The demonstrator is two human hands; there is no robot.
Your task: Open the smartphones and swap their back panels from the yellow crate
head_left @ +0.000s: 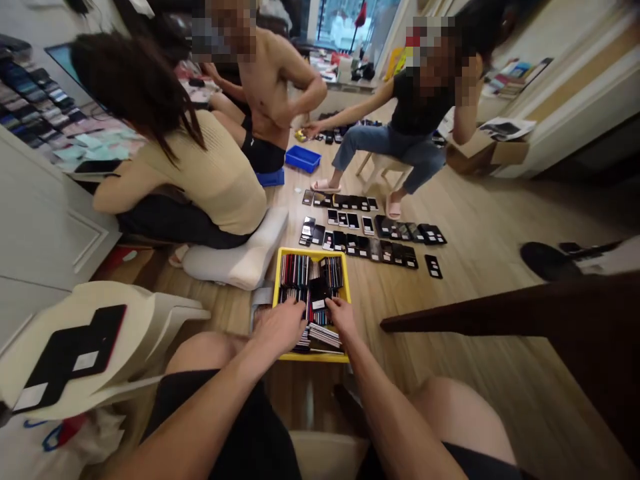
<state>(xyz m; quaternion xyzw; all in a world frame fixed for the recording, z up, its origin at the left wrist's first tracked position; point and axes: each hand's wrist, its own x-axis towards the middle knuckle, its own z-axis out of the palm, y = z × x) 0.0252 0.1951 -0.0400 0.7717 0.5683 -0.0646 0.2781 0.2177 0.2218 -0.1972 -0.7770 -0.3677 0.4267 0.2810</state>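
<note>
A yellow crate [349, 287] stands on the floor between my knees, packed with upright rows of phones [295, 270]. My right hand [343, 316] pinches the lower right edge of a black phone [318, 291] with a white label, tilted over the rows. Over the crate's left half, my left hand [285, 325] has its fingers curled down against the packed phones. Its fingertips are partly hidden, so what they grip is unclear. Pale-edged devices [325, 335] lean in the near right corner of the crate.
Rows of labelled phones [373, 248] lie on the floor beyond the crate. Three people sit nearby, one on a white cushion [235, 257]. A blue tray [303, 159] is farther back. At left, a white stool [135, 307] holds black tablets [75, 357]; dark wooden furniture [500, 313] juts in at right.
</note>
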